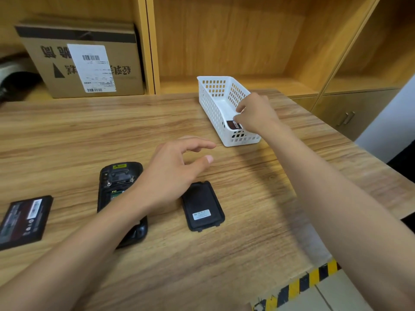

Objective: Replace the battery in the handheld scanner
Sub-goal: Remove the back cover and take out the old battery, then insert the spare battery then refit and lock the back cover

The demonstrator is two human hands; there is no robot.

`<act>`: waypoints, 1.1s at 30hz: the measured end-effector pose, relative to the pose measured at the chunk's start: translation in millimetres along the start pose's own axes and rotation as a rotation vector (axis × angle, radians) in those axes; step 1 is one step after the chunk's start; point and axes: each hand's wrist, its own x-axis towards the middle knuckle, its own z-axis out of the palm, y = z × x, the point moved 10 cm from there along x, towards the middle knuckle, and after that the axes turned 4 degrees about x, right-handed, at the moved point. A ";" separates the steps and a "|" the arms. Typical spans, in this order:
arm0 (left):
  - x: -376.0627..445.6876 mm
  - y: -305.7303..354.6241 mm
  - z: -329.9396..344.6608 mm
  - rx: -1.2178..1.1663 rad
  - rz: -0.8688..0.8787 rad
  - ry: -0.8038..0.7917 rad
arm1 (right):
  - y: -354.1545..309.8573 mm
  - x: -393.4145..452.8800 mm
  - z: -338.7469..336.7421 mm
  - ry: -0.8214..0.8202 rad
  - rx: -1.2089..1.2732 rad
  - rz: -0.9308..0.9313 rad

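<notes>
White basket (215,102) anchors my view: my right hand (258,114) reaches inside, fingers pinching a battery (233,125). Near it, my left hand (170,176) hovers loosely spread above the opened scanner (116,182), beside its cover (202,206).

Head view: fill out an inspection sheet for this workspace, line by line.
Surface: wooden table, striped hazard tape at its near edge.
Job's things: handheld scanner face down, battery bay open; battery cover lying beside it; loose battery at the table's left; second battery in the white basket.
Clutter: nothing seen.
Hands: left hand open, hovering over the scanner; right hand reaching into the basket, fingers at the battery there, grip not clear.
Cables: nothing seen.
Surroundings: wooden shelving; cardboard box with a shipping label.
</notes>
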 end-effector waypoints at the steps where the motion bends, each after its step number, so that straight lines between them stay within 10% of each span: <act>1: -1.2 0.6 -1.6 0.002 -0.005 0.003 | -3.7 -4.3 -6.5 0.037 0.020 -0.018; 12: -21.3 1.1 -27.8 0.045 -0.040 0.064 | -47.5 -94.8 -43.3 0.096 0.435 -0.191; 33: -122.9 -44.3 -142.0 0.252 -0.086 0.218 | -149.3 -216.9 7.3 -0.143 0.323 -0.422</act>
